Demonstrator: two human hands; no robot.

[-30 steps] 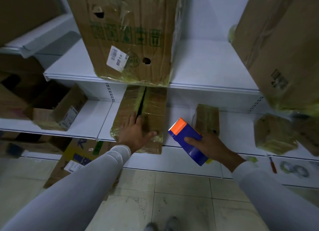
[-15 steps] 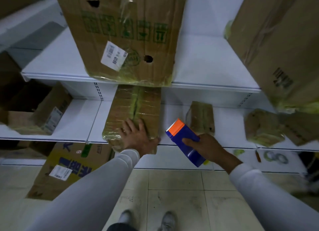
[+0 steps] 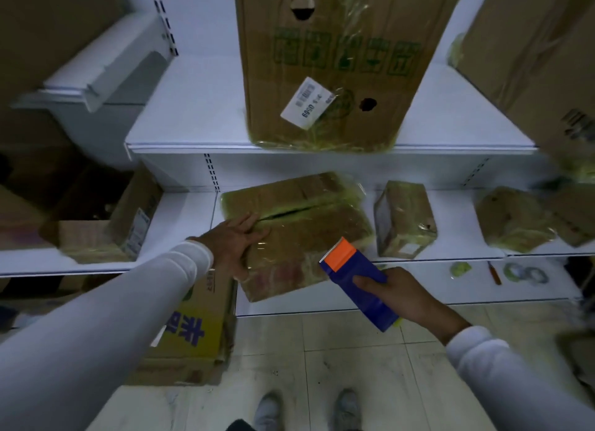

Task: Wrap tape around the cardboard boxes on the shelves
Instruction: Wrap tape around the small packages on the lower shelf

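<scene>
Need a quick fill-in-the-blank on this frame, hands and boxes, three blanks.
1. The right hand grips a blue tape dispenser with an ____ top.
2. The left hand rests on the flat box on the ____ shelf.
3. The tall box carries a white ____.

Missing: orange; lower; label

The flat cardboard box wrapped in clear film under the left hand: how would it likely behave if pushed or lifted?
The flat film-wrapped cardboard box probably slides readily: its glossy film lies on a smooth white shelf. It overhangs the shelf edge, so it might tip off. Its top seam gapes, suggesting some flex.
</scene>
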